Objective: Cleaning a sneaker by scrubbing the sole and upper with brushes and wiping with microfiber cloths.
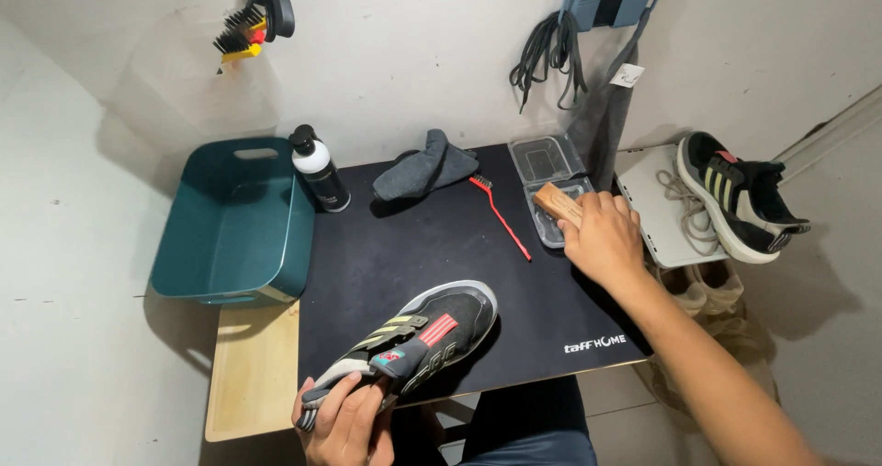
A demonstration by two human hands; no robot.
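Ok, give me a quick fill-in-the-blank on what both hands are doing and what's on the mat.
1. The left hand holds the black shoe by its ____.
2. The right hand grips a ____ brush at the clear plastic case.
3. The thin brush lying on the mat has a ____ handle.
4. The bottle stands beside the ____ tub.

Missing words: heel; wooden; red; teal

On the mat (441,264), the bottle (319,168) stands right of the tub (230,222), cloth (424,165) behind the shoe (413,337).
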